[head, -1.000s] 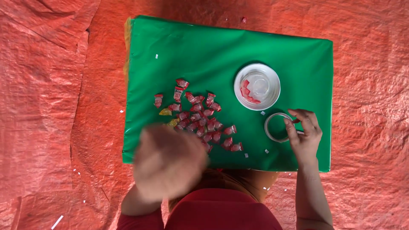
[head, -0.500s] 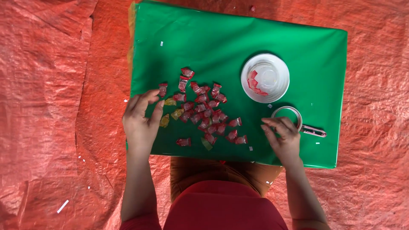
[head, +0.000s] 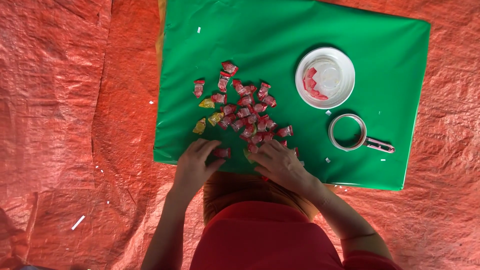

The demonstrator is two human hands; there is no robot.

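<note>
A heap of several red wrapped candies [head: 247, 111] lies on a green sheet [head: 280, 35], with three yellow ones [head: 207, 103] at its left side. My left hand [head: 195, 161] rests palm down at the sheet's near edge, fingertips touching a red candy [head: 222, 152]. My right hand [head: 278, 161] lies flat over the near end of the heap, fingers spread and covering some candies. A white round bowl [head: 325, 77] at the right holds a few red candies. Whether either hand grips a candy is hidden.
A ring of tape [head: 347, 132] and a small red clip-like tool [head: 380, 146] lie on the sheet right of my right hand. An orange tarp [head: 70, 125] surrounds the sheet, with small white scraps on it.
My right hand has left the tape ring and moved left onto the candy heap. My left hand has come down to the sheet's near edge beside a red candy.
</note>
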